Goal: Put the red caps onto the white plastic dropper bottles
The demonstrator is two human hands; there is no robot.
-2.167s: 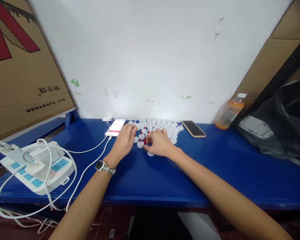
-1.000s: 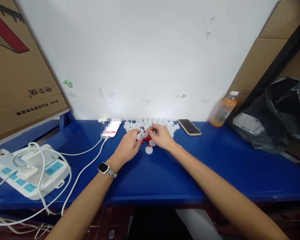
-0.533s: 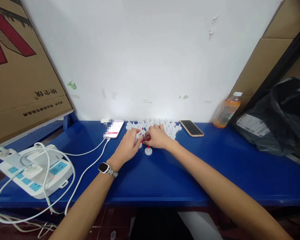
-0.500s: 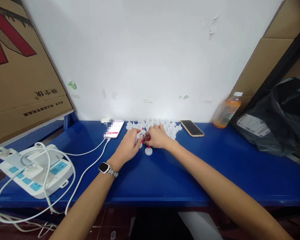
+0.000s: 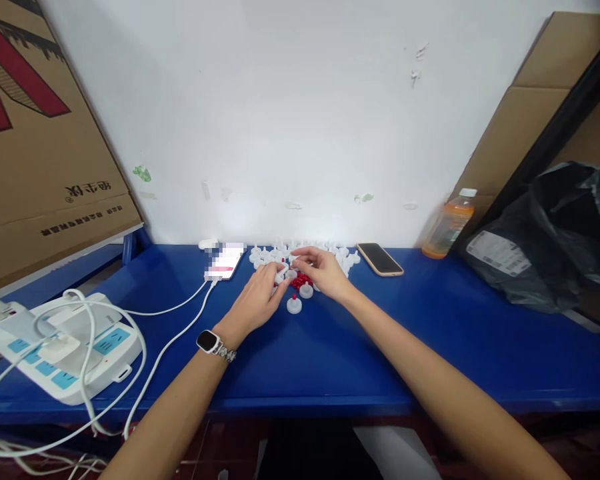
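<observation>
A cluster of several small white plastic caps (image 5: 325, 251) lies by the wall on the blue table (image 5: 330, 347). In front of it is a little heap of red pieces (image 5: 301, 280). Two caps stand apart, one with a red tip (image 5: 294, 305) and one plain (image 5: 306, 291). My left hand (image 5: 257, 301), with a watch on its wrist, pinches a white cap (image 5: 281, 274) just left of the red heap. My right hand (image 5: 325, 272) hovers over the heap, thumb and forefinger nearly closed at the edge of the cluster. What lies between them is too small to tell.
A white phone (image 5: 225, 261) on a white cable lies left of the caps, and a dark phone (image 5: 380, 259) right of them. An orange drink bottle (image 5: 447, 223) and a black bag (image 5: 545, 240) stand at right. A power strip (image 5: 60, 347) and a cardboard box (image 5: 35, 133) sit at left.
My right hand has lifted off the red heap and reached back toward the white cluster, which uncovers the red pieces. A second cap now stands beside the red-tipped one. My left hand has barely moved.
</observation>
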